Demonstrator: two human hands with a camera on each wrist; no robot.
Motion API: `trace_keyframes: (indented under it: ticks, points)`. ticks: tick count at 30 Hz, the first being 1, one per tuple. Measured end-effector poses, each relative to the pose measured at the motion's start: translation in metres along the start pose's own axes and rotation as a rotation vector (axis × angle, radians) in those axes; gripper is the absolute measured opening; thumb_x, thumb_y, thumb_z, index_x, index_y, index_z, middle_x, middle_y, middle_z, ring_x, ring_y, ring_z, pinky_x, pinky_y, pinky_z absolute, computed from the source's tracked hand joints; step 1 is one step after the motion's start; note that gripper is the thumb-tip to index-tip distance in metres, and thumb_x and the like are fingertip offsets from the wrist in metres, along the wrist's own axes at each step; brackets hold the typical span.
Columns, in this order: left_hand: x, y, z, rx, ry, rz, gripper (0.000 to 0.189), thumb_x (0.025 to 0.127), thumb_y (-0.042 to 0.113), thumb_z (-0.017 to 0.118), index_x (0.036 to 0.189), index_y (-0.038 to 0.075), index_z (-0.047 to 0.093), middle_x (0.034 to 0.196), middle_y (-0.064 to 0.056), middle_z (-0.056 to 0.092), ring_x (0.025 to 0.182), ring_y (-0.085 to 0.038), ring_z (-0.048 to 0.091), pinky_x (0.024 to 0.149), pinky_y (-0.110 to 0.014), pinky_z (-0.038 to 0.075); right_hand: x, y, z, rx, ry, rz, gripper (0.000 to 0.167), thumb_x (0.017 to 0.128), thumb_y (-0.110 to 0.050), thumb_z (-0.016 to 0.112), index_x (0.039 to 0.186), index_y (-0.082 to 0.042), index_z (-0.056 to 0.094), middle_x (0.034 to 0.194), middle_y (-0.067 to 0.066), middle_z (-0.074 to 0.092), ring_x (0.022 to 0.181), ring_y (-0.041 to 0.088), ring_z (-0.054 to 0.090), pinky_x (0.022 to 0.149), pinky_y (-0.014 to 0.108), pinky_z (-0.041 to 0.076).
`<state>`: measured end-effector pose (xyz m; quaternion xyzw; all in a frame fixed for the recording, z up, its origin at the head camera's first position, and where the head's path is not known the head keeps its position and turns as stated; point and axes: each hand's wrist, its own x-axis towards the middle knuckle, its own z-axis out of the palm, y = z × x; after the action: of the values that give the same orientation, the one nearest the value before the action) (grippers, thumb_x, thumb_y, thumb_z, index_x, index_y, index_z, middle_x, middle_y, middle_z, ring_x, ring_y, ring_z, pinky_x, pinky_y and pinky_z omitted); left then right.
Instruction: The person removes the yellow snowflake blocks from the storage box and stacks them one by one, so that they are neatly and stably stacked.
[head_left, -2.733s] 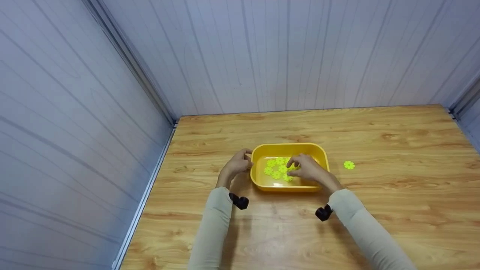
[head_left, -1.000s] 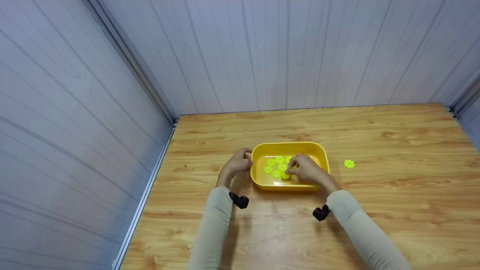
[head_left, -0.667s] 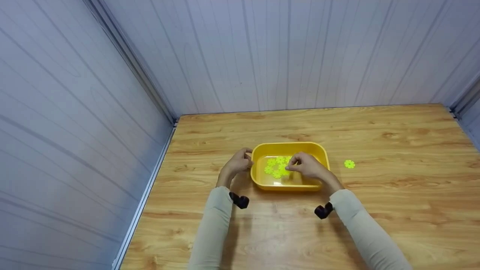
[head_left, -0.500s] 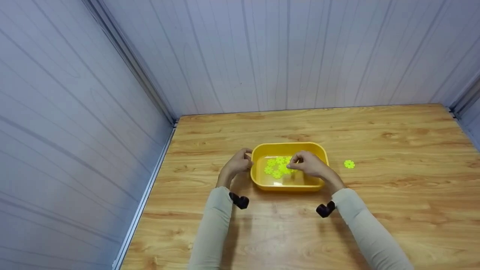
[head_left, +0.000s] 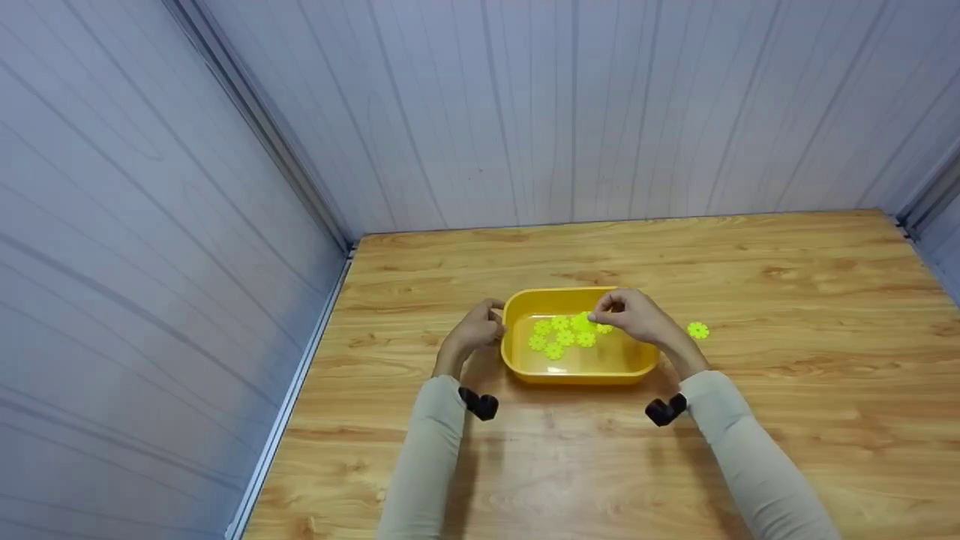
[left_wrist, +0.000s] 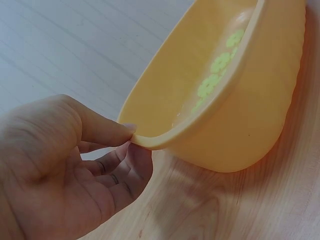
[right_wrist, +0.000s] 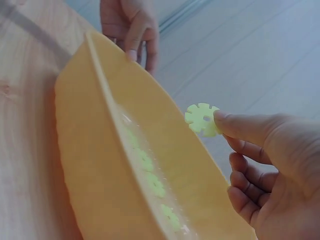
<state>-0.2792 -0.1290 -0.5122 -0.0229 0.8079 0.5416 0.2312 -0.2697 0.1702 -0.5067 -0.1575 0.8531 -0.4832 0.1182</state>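
A yellow plastic basin (head_left: 577, 379) stands on the wooden table, with several yellow-green snowflake discs lying flat on its floor. My left hand (head_left: 474, 330) pinches the basin's left rim (left_wrist: 150, 144) between thumb and fingers, as the left wrist view shows up close. Over the right half of the basin, my right hand (head_left: 637, 315) holds one notched snowflake disc (right_wrist: 200, 119) by its edge, between thumb and forefinger. The right hand's other fingers are curled loosely in the right wrist view. In the head view this hand partly covers a disc (head_left: 604, 329) on the basin floor.
A single snowflake disc (head_left: 698, 330) lies on the table (head_left: 810, 300) to the right of the basin. Pale panel walls (head_left: 570, 112) rise behind the table and along its left side. A black camera is strapped to each wrist.
My right hand has come down on the discs, pinched one and lifted it, moving up and to the right. My left hand has stayed on the rim, and the basin has not moved.
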Motion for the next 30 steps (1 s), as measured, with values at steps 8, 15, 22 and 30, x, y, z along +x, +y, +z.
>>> trace_keyframes:
  ticks: [8, 15, 22, 30]
  points:
    - [-0.001, -0.002, 0.000, 0.007, 0.001, 0.002, 0.047, 0.089, -0.001, 0.051, 0.135, 0.006, 0.044, 0.094, -0.006, 0.047, 0.080, -0.016, 0.050, 0.086, -0.042, 0.051, -0.004, 0.001, -0.015, 0.058, 0.080, 0.029, 0.032, 0.088, -0.037, 0.066, 0.096, -0.006, 0.065, 0.090, 0.007, 0.060, 0.077, 0.020, 0.049, 0.066, 0.026, 0.042]
    - [0.000, -0.003, 0.000, -0.001, -0.008, -0.003, 0.051, 0.089, -0.002, 0.049, 0.138, 0.004, 0.041, 0.094, -0.006, 0.047, 0.081, -0.017, 0.050, 0.088, -0.044, 0.050, -0.008, 0.006, -0.029, 0.119, 0.169, 0.067, 0.039, 0.089, -0.040, 0.063, 0.103, -0.003, 0.063, 0.098, 0.006, 0.059, 0.083, 0.019, 0.050, 0.072, 0.025, 0.046]
    - [0.000, -0.003, 0.000, 0.006, -0.004, -0.013, 0.051, 0.089, -0.001, 0.049, 0.139, 0.005, 0.040, 0.094, -0.006, 0.048, 0.081, -0.017, 0.050, 0.088, -0.044, 0.050, -0.013, 0.016, -0.045, 0.171, 0.233, 0.110, 0.046, 0.090, -0.044, 0.060, 0.110, -0.003, 0.061, 0.105, 0.001, 0.059, 0.097, 0.016, 0.052, 0.085, 0.025, 0.045]
    - [0.000, 0.001, 0.000, 0.008, -0.006, -0.002, 0.049, 0.089, -0.002, 0.049, 0.137, 0.007, 0.042, 0.095, -0.006, 0.048, 0.081, -0.018, 0.051, 0.086, -0.042, 0.050, -0.021, 0.033, -0.062, 0.262, 0.265, 0.225, 0.060, 0.085, -0.054, 0.061, 0.119, -0.004, 0.055, 0.114, 0.000, 0.051, 0.113, 0.021, 0.045, 0.104, 0.044, 0.035]
